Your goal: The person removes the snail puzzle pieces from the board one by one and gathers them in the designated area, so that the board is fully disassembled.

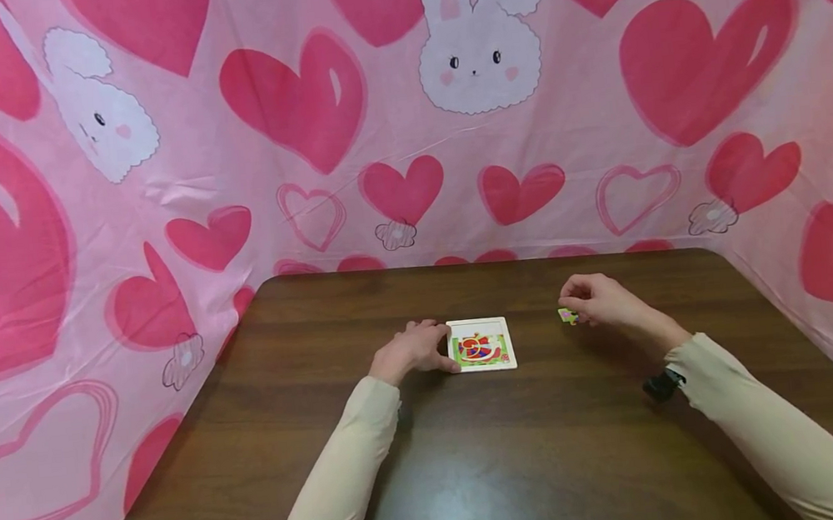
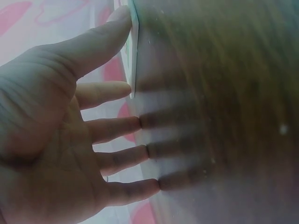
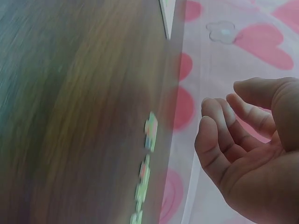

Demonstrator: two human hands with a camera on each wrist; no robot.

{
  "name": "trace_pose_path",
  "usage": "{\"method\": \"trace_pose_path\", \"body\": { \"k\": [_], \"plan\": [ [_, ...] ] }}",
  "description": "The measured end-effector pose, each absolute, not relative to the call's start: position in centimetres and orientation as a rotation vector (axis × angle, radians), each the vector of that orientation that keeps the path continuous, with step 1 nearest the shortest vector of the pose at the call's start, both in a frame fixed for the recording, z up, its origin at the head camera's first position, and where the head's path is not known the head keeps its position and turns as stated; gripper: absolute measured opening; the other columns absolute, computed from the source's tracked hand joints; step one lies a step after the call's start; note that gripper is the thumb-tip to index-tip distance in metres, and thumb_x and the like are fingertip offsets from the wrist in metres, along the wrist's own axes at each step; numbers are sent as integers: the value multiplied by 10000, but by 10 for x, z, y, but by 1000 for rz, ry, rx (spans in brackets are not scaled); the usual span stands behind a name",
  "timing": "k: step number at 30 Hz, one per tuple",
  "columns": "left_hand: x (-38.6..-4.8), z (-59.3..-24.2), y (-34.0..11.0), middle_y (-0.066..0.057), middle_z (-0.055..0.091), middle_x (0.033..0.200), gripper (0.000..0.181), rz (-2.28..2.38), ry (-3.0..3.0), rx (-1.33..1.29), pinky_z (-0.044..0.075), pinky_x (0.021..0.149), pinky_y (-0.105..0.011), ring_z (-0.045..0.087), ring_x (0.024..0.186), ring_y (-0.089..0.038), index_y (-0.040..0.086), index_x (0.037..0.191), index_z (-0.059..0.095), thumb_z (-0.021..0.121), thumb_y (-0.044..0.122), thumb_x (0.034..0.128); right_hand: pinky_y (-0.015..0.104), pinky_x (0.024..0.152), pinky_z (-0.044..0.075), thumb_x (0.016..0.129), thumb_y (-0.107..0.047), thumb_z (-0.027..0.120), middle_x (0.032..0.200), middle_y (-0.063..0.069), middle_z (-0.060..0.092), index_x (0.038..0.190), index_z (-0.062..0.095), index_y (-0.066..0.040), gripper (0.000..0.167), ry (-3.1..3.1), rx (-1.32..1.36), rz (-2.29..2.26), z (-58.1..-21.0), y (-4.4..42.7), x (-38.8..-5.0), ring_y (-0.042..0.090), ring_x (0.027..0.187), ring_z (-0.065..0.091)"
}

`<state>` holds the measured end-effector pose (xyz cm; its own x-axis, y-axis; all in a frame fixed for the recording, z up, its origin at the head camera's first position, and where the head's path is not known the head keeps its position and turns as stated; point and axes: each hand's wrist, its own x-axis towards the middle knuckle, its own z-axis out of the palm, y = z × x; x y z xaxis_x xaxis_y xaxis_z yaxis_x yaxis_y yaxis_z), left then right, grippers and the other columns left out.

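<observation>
A small white-framed jigsaw puzzle [image 1: 481,344] lies flat on the table, with a red, yellow and green picture below a pale strip. At its left side rests my left hand [image 1: 412,352]. The left wrist view shows that hand's thumb [image 2: 100,44] and forefinger at the puzzle's edge, the other fingertips down on the tabletop. To the right, my right hand [image 1: 595,300] hovers beside green jigsaw pieces [image 1: 567,315]. In the right wrist view its fingers [image 3: 210,147] bend loosely, with a gap to the thumb and nothing held. Several pieces [image 3: 151,132] lie in a row below it.
The dark wooden table [image 1: 497,470] has rounded far corners. A pink cloth [image 1: 495,135] with hearts and rabbits hangs behind it and along both sides. A black device [image 1: 664,385] is strapped at the right wrist.
</observation>
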<state>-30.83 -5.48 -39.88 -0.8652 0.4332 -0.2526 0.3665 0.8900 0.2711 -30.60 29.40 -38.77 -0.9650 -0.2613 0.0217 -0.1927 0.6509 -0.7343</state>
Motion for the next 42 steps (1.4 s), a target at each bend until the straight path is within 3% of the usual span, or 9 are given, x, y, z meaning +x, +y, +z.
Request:
{"method": "trace_pose_path", "body": {
  "k": [6,13,23,33,42],
  "plan": [
    [-308,-400,-56,-71,457,1476,751,329,2743,573,354,1098,-583,399,1307,-310,212,1420,487,759,516,789,374,559,540,949,-176,641,823,219,610,1017,613,-19,173,2775,-441,-1180,-390,276,-309,247,638,591],
    [-308,-403,-57,-67,455,1476,743,327,2750,565,378,1079,-581,399,1304,-303,220,1414,488,761,516,790,341,593,537,955,-189,634,925,198,621,1041,614,-67,151,2761,-465,-1109,-390,255,-308,234,668,593],
    [-309,-403,-56,-72,464,1451,755,346,2739,561,418,1043,-578,400,1278,-293,207,1416,490,777,500,782,318,585,537,941,-183,649,922,112,648,1115,623,-47,222,2735,-537,-1047,-395,225,-315,202,640,597],
    [-311,-402,-55,-70,460,1457,765,351,2739,546,413,1051,-568,401,1278,-294,207,1430,485,778,495,785,308,522,507,939,-174,652,792,54,619,1083,629,-56,188,2707,-609,-1015,-400,198,-321,180,588,583],
    [-310,-401,-54,-58,462,1454,767,341,2745,537,426,1034,-575,404,1274,-287,212,1431,486,774,505,783,271,516,483,935,-200,653,803,40,603,1132,636,-49,248,2663,-660,-974,-407,176,-326,155,566,563]
  ]
}}
